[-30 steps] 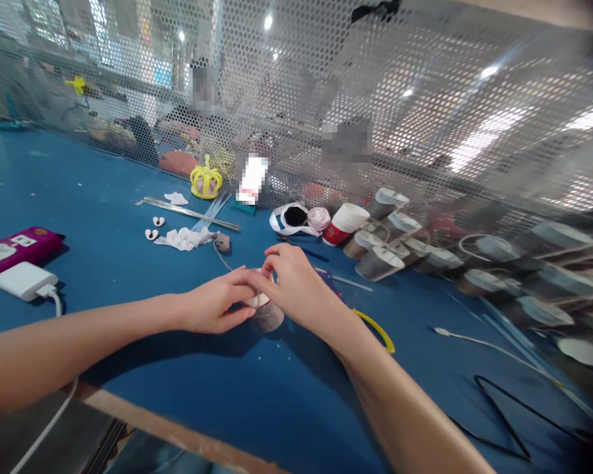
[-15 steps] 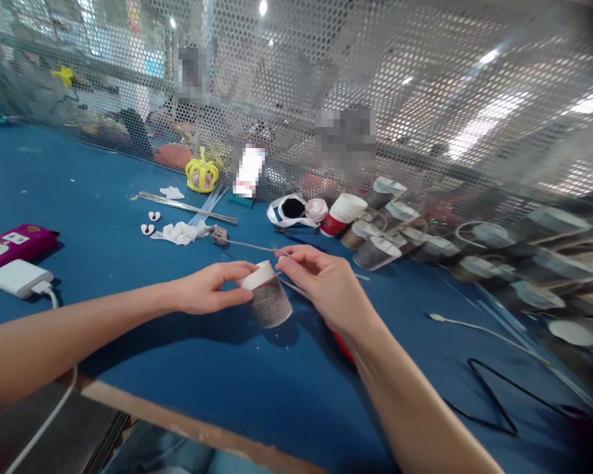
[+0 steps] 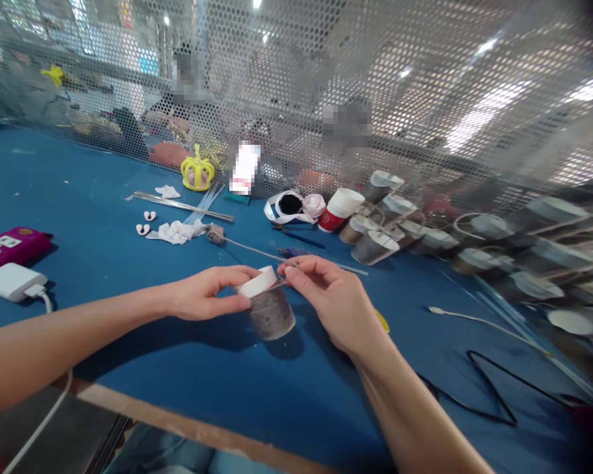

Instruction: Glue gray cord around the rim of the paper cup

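Observation:
My left hand (image 3: 217,293) grips a paper cup (image 3: 271,315) by its white end, thumb on the near side. Most of the cup is wrapped in grey cord, and it is held tilted just over the blue table. Close to the cup's right side, my right hand (image 3: 326,293) pinches a thin grey cord (image 3: 252,249) between thumb and fingers. That cord runs left to a small wound bundle (image 3: 215,234) on the table. A short stretch of cord also spans from the right fingertips to the cup's upper edge.
Crumpled white tissue (image 3: 178,232), thin rods (image 3: 182,205) and a yellow crown-shaped piece (image 3: 197,172) lie at the back left. A stack of paper cups (image 3: 343,209) and several wrapped cups (image 3: 375,247) stand back right. A perforated metal screen (image 3: 277,85) borders the table.
My right hand has shifted slightly right and down, still pinching the cord. The cup is turned a little more upright in my left hand. A blue-handled tool behind the right hand now shows more.

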A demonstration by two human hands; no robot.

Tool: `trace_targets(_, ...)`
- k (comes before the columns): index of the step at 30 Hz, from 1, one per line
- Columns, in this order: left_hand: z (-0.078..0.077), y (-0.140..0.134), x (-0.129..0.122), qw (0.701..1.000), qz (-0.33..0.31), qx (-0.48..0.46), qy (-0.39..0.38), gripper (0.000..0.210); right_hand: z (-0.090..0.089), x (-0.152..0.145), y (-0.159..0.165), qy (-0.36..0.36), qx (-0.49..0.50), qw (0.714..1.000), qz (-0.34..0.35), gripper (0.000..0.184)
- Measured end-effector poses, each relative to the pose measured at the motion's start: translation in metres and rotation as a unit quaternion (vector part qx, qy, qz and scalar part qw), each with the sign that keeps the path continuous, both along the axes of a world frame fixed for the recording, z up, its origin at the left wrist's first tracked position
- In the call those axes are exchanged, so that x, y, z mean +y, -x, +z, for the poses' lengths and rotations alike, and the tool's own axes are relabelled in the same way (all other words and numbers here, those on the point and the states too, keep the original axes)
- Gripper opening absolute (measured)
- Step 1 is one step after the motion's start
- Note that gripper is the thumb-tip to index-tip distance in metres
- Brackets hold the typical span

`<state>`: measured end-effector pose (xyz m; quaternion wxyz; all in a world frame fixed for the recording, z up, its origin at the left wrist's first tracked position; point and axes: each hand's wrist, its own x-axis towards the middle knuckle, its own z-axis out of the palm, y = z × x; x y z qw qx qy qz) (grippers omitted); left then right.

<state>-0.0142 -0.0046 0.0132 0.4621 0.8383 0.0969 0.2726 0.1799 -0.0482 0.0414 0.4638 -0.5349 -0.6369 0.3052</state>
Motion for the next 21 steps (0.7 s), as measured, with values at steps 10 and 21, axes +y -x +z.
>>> trace_targets(10,0.0,-0.002,-0.003,1.0,-0.009,0.005,-0.001,0.016,-0.007,-0.001,-0.002,0.029,-0.025,0.999,-0.014,0.019)
trace_targets(21,0.004,-0.001,-0.005,1.0,-0.019,-0.005,-0.007,0.014,-0.015,0.001,-0.001,0.086,0.005,0.996,-0.006,0.024)
